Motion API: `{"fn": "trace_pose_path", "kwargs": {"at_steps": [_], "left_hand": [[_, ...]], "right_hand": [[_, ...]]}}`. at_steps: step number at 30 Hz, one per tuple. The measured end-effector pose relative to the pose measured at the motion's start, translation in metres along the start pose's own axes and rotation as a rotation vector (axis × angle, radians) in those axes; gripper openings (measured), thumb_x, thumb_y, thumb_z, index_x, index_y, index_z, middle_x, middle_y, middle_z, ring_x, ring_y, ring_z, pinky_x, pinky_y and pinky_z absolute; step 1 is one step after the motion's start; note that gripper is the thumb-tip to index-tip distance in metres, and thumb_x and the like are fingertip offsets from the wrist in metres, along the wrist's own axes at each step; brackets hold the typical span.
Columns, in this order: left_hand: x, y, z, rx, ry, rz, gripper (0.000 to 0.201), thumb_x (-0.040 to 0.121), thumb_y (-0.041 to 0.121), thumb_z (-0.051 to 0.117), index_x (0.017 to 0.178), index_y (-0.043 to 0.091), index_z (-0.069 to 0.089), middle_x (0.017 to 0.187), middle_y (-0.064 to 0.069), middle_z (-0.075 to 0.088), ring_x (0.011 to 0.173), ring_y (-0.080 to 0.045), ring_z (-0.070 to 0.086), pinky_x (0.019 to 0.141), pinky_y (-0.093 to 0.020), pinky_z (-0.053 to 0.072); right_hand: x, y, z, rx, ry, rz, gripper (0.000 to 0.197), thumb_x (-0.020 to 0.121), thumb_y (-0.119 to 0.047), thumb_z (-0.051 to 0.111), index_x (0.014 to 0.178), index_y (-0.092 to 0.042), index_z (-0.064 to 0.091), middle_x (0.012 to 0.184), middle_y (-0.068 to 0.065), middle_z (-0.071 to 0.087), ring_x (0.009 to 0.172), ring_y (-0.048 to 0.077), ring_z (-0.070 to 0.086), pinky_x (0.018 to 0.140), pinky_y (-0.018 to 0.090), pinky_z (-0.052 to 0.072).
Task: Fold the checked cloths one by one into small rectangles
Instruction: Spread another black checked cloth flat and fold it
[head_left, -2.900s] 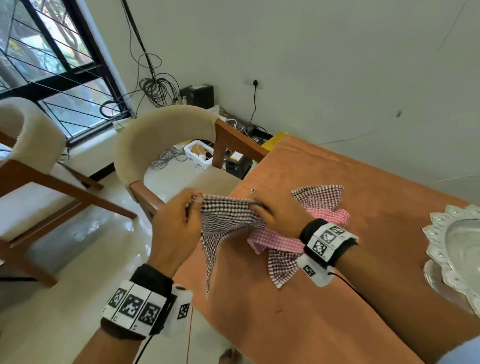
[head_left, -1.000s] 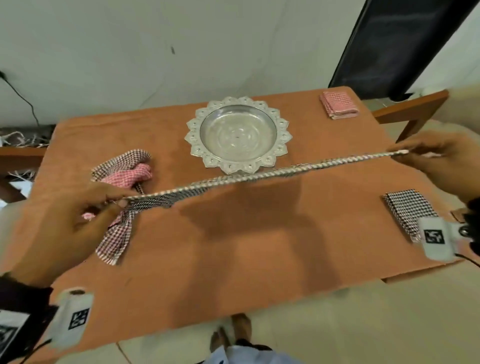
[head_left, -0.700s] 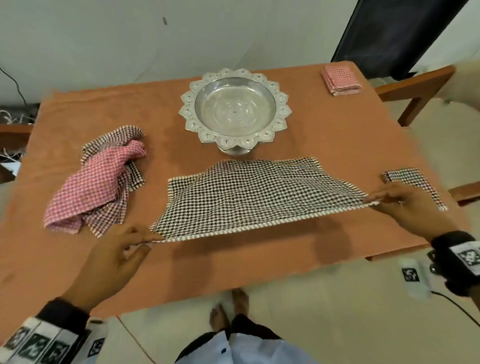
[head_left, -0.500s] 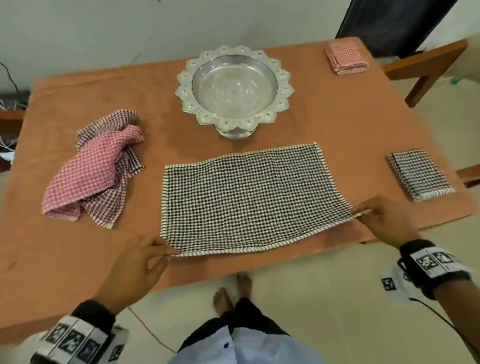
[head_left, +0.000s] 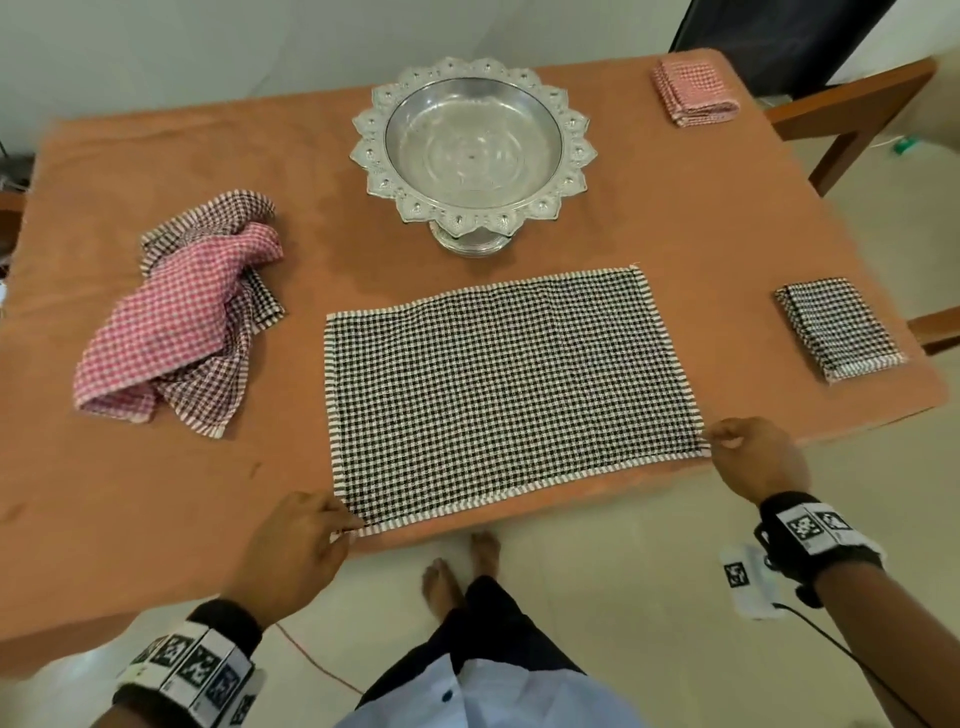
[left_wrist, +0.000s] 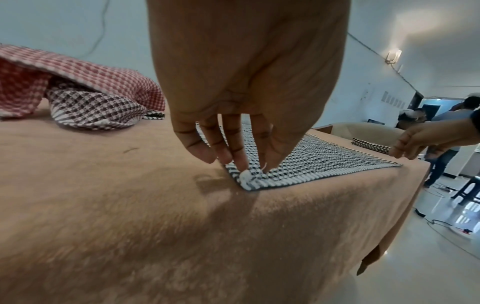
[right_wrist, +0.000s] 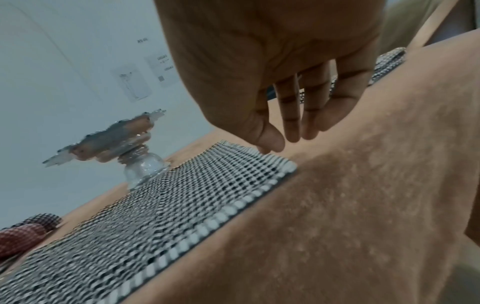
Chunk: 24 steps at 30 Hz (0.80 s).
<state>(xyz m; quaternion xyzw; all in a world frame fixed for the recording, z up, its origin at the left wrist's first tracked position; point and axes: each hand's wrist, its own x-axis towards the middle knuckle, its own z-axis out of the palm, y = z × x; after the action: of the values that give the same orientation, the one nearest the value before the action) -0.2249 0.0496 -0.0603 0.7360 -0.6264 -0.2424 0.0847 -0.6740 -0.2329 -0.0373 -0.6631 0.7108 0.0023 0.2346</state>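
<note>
A black-and-white checked cloth (head_left: 509, 384) lies spread flat near the front edge of the orange-covered table (head_left: 156, 493). My left hand (head_left: 343, 525) pinches its near-left corner between thumb and fingers; the left wrist view shows the left hand (left_wrist: 249, 164) on that corner. My right hand (head_left: 724, 441) sits at the near-right corner. In the right wrist view the right hand (right_wrist: 283, 142) has relaxed fingers just above the cloth (right_wrist: 155, 205), and the corner lies free on the table. A crumpled pink checked cloth (head_left: 176, 317) lies over a brown checked one (head_left: 218, 395) at the left.
A silver pedestal bowl (head_left: 472, 140) stands behind the spread cloth. A folded black checked cloth (head_left: 836, 327) lies at the right edge, a folded pink one (head_left: 693, 91) at the far right corner. A wooden chair (head_left: 857, 104) stands beyond the table's right side.
The black checked cloth, taken from the pile and stretched taut in the air, came down and now lies flat. My right hand has let go of its corner.
</note>
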Motion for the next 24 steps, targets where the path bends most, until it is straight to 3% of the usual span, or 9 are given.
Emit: {"fn": "trace_pose_path", "kwargs": {"at_steps": [2,5,8,10,12,15,19,21,24], "left_hand": [[0.005,0.002,-0.002,-0.010,-0.006,-0.010,0.039,0.084,0.046,0.043,0.102,0.030,0.074,0.096,0.015,0.062,0.088,-0.015,0.055,0.074,-0.030,0.047],[0.022,0.007,-0.003,0.046,-0.034,-0.036,0.053,0.086,0.054,0.035,0.123,0.029,0.064,0.120,0.008,0.062,0.109,-0.020,0.057,0.087,-0.036,0.050],[0.044,0.024,0.000,0.178,-0.119,-0.063,0.070,0.089,0.061,0.022,0.151,0.030,0.032,0.159,0.000,0.031,0.146,-0.029,0.029,0.111,-0.051,0.035],[0.059,0.046,0.006,0.257,-0.153,-0.044,0.073,0.091,0.061,0.014,0.157,0.029,0.013,0.165,-0.002,0.009,0.152,-0.031,0.008,0.116,-0.056,0.022],[0.067,0.064,0.018,0.297,-0.174,-0.032,0.072,0.096,0.056,0.020,0.158,0.022,0.005,0.165,-0.004,0.000,0.152,-0.031,0.001,0.118,-0.057,0.014],[0.066,0.068,0.036,0.280,-0.165,-0.091,0.074,0.095,0.049,0.027,0.156,0.011,0.011,0.164,-0.011,0.010,0.151,-0.033,0.009,0.117,-0.056,0.013],[0.054,0.050,0.046,0.219,-0.140,-0.172,0.077,0.093,0.064,0.009,0.156,0.021,-0.004,0.162,-0.010,-0.010,0.151,-0.032,-0.006,0.121,-0.052,0.003],[0.049,0.045,0.045,0.226,-0.165,-0.190,0.086,0.086,0.073,-0.002,0.155,0.024,-0.013,0.159,-0.008,-0.022,0.150,-0.032,-0.016,0.121,-0.051,-0.001],[0.049,0.042,0.043,0.214,-0.172,-0.203,0.090,0.083,0.077,-0.004,0.155,0.025,-0.015,0.161,-0.009,-0.022,0.149,-0.032,-0.021,0.120,-0.053,-0.003]], "right_hand": [[-0.009,-0.020,0.004,0.032,0.063,-0.016,0.023,0.082,-0.014,0.065,0.100,-0.026,0.073,0.120,0.005,0.066,0.099,0.030,0.064,0.088,0.039,0.051],[-0.031,-0.070,0.032,0.114,0.093,-0.258,0.025,0.083,-0.011,0.070,0.106,-0.021,0.072,0.117,0.006,0.066,0.105,0.027,0.061,0.094,0.039,0.047],[-0.064,-0.129,0.085,0.133,-0.050,-0.516,0.030,0.091,-0.022,0.066,0.121,-0.016,0.068,0.133,0.006,0.061,0.126,0.026,0.052,0.109,0.037,0.035],[-0.087,-0.168,0.118,0.082,-0.133,-0.657,0.040,0.096,-0.030,0.055,0.133,-0.016,0.060,0.148,0.007,0.049,0.140,0.026,0.039,0.115,0.035,0.024],[-0.106,-0.201,0.146,0.031,-0.189,-0.739,0.053,0.096,-0.037,0.034,0.143,-0.017,0.049,0.157,0.005,0.037,0.148,0.027,0.026,0.121,0.043,0.020],[-0.122,-0.224,0.167,-0.134,-0.305,-0.704,0.074,0.087,-0.045,0.005,0.156,-0.025,0.022,0.166,-0.002,0.011,0.153,0.024,0.002,0.123,0.052,0.006],[-0.108,-0.189,0.172,-0.277,-0.253,-0.685,0.062,0.098,-0.060,0.014,0.155,-0.041,0.001,0.166,-0.004,-0.010,0.152,0.023,-0.012,0.117,0.056,-0.016],[-0.085,-0.153,0.159,-0.300,-0.217,-0.592,0.067,0.093,-0.071,0.007,0.153,-0.047,-0.009,0.164,-0.005,-0.018,0.151,0.024,-0.016,0.114,0.055,-0.019],[-0.038,-0.087,0.121,-0.286,-0.153,-0.331,0.075,0.084,-0.078,0.000,0.152,-0.048,-0.010,0.164,-0.005,-0.017,0.152,0.024,-0.012,0.115,0.058,-0.012]]}}
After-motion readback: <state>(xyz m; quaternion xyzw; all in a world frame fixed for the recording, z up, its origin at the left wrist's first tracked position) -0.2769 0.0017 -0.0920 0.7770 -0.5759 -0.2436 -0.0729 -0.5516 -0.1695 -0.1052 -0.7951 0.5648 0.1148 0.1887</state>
